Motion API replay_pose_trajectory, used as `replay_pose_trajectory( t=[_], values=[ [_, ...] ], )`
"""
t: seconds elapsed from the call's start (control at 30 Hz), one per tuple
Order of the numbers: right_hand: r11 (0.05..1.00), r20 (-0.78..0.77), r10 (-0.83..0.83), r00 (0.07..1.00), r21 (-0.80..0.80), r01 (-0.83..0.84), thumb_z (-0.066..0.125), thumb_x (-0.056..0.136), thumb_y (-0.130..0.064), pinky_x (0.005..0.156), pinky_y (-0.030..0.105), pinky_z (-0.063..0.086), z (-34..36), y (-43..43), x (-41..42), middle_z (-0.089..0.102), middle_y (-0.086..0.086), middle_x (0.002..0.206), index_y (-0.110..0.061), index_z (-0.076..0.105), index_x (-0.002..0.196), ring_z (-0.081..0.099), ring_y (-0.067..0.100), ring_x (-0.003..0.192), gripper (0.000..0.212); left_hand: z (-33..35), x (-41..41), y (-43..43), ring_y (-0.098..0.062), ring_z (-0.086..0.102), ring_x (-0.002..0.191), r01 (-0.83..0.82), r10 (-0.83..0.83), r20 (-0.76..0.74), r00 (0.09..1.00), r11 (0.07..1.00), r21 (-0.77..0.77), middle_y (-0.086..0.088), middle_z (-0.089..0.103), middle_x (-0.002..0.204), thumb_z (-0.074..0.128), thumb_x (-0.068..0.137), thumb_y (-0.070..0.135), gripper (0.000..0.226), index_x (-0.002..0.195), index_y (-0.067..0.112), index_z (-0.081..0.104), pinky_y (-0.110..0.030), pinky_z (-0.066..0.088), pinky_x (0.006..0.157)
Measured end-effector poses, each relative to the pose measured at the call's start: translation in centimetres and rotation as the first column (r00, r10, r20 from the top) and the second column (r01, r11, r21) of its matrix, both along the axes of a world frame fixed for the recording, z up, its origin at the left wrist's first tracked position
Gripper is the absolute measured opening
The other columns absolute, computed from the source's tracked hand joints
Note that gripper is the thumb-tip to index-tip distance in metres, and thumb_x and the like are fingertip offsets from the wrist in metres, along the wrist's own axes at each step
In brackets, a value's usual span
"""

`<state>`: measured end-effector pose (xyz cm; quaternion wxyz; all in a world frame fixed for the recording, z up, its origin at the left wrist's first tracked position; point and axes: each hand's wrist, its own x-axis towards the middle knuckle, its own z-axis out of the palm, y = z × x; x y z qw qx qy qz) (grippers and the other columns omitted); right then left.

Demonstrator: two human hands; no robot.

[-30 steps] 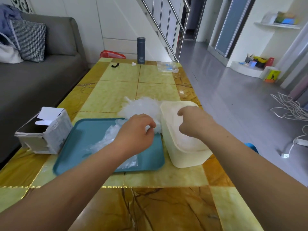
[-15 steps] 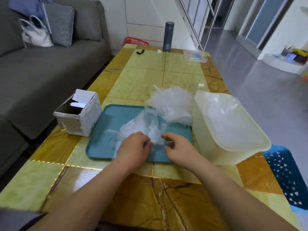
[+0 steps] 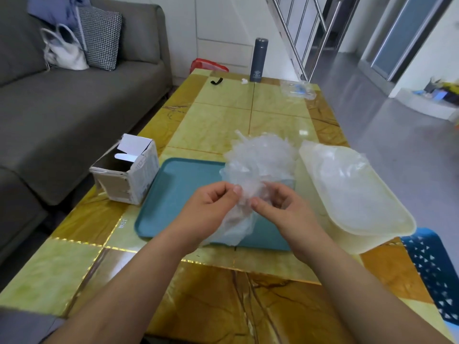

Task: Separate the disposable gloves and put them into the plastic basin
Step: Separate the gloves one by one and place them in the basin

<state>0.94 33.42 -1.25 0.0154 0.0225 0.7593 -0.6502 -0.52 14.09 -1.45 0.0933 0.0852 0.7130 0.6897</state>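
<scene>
An open cardboard box point(image 3: 139, 180) sits beside the teal tray point(image 3: 178, 194), dark flask point(image 3: 258, 60) beyond.

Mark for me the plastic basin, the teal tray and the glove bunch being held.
plastic basin point(image 3: 365, 242): head view, on its near wall.
teal tray point(image 3: 181, 192): head view, on its bare floor, left part.
glove bunch point(image 3: 238, 224): head view, on its lower hanging part.
</scene>
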Motion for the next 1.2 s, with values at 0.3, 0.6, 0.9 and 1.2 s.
replay_pose_trajectory(
  t=[0.3,0.6,0.9,1.2],
  values=[
    [0.951,0.122,-0.306,0.944,0.005,0.308,0.065,0.101,-0.022,0.060,0.030,0.061,-1.6,0.4,-0.2,0.073,0.014,0.096,-0.009,0.068,0.099,0.072,0.033,0.089,0.014,-0.9,-0.1,-0.2,-0.023,0.077,0.087,-0.030,0.038,0.052,0.998,0.987,-0.156,-0.006,0.080,0.090,0.075,0.094,0.013,0.005,0.098,0.013,0.077,-0.044,0.062,0.081],
    [0.914,0.333,-0.227,0.915,-0.251,0.319,0.054,0.105,-0.015,0.073,0.042,0.064,-0.5,-0.1,-0.4,0.078,0.016,0.098,-0.012,0.071,0.106,0.078,0.031,0.080,0.017,-2.5,0.6,0.9,0.002,0.056,0.123,0.071,-0.274,-0.287,0.918,0.825,-0.561,0.023,0.061,0.133,0.079,0.078,0.059,0.064,0.135,0.036,0.062,-0.021,0.049,0.096],
    [0.930,0.381,-0.254,0.889,-0.155,0.333,0.051,0.107,-0.012,0.070,0.041,0.064,-0.6,-0.3,0.6,0.071,0.022,0.102,-0.010,0.060,0.121,0.077,0.033,0.081,0.016,2.2,0.1,-1.4,-0.021,0.073,0.087,-0.294,0.292,0.045,0.955,0.925,0.241,-0.007,0.079,0.095,0.078,0.091,0.011,0.007,0.097,0.015,0.077,-0.045,0.059,0.090],
    [0.814,-0.479,0.076,0.875,0.536,0.222,0.081,0.074,-0.059,0.123,0.021,0.011,5.5,-2.0,5.0,0.004,-0.013,0.171,-0.034,0.017,0.163,0.001,0.001,0.157,0.112,5.1,1.7,-3.2,-0.022,0.061,0.060,-0.172,0.178,-0.038,0.983,0.977,0.126,-0.012,0.074,0.076,0.083,0.087,0.020,0.016,0.076,0.020,0.072,-0.034,0.044,0.064]
  ],
)
